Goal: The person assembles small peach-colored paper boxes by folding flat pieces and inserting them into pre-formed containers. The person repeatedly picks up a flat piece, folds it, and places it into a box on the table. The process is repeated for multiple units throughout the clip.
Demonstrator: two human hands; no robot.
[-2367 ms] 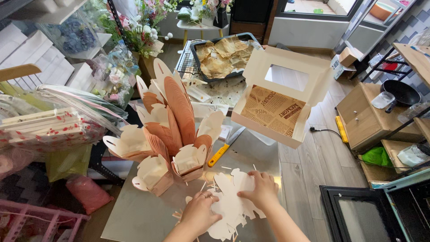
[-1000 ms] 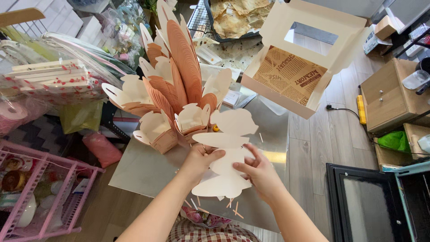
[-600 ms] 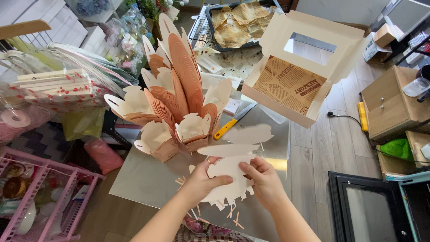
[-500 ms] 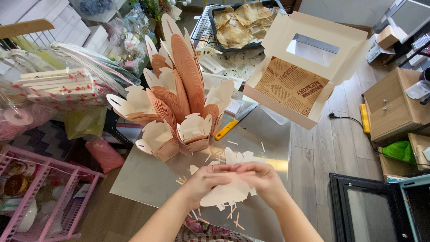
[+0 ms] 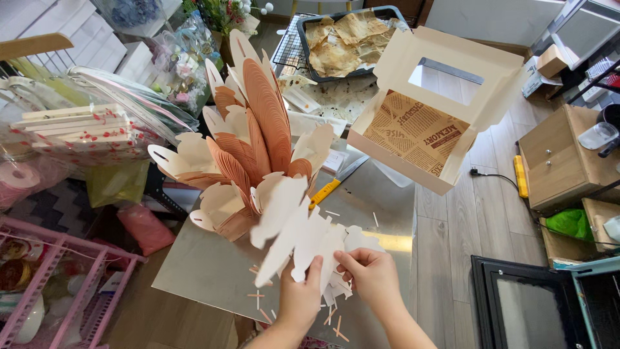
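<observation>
Both my hands hold a cream die-cut paper sheet with petal-shaped lobes, lifted and partly folded above the metal tabletop. My left hand grips its lower edge with the thumb up against it. My right hand pinches the sheet's right side. Just behind the sheet stands a cluster of folded paper flower cups in orange and cream, with tall ribbed petals. Small paper offcuts lie on the table near my hands.
An open cardboard box with a window lid and printed paper lining stands at the back right. A yellow-handled knife lies beside it. A baking tray with crumpled paper sits behind. Stacked packages and a pink rack are on the left.
I picked the flat cream sheet off the table, drew it toward me, and folded its lobes upward between both hands. The camera view shifted closer.
</observation>
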